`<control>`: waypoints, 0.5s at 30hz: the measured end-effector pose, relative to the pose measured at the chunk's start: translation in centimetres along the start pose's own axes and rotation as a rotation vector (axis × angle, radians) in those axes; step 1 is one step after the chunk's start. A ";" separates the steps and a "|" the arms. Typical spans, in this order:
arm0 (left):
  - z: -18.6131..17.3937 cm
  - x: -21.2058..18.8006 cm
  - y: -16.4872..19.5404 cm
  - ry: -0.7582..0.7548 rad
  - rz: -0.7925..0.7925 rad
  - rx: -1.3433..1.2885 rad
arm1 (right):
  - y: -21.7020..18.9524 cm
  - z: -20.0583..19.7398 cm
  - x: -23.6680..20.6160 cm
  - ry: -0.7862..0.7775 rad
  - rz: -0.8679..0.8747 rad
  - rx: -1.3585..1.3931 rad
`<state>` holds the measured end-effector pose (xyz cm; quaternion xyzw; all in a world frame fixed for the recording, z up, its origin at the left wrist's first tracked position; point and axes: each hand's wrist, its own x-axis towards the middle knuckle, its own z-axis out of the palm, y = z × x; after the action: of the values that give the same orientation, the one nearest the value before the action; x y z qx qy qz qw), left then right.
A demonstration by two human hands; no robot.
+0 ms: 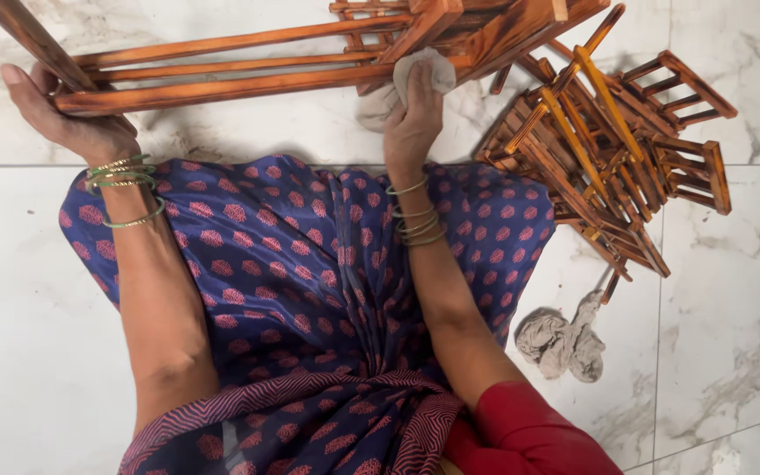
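Note:
A long orange-brown wooden rack (248,66) made of parallel slats lies across the top of the head view, above my lap. My left hand (68,119) grips its left end, fingers wrapped around the lowest slat. My right hand (415,114) holds a crumpled grey-white cloth (402,84) and presses it against the rack's underside near its middle. Both wrists wear green and gold bangles. My lap is covered by blue fabric with red dots (301,264).
A pile of several similar wooden racks (609,145) lies on the white marble floor (732,334) to the right. A second grey rag (565,339) lies bunched on the floor beside my right elbow.

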<state>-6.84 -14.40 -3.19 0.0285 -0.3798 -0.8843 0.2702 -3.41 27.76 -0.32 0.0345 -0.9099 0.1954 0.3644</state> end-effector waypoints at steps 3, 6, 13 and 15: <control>-0.6 -0.4 0.1 -0.014 0.034 0.034 | 2.8 -1.4 0.1 -0.133 0.128 -0.019; -0.7 -0.5 -0.1 -0.015 0.062 0.069 | 5.3 -1.7 1.1 -0.134 0.144 -0.071; 0.4 -0.1 -0.1 0.030 0.041 0.062 | 2.2 -0.9 -0.4 0.100 0.521 0.760; 0.6 -0.4 0.2 0.012 0.041 0.059 | 0.7 -1.7 0.1 0.179 0.712 1.050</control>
<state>-6.53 -13.92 -2.71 0.0342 -0.4045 -0.8668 0.2895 -2.50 29.08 0.59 -0.1122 -0.6149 0.7262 0.2865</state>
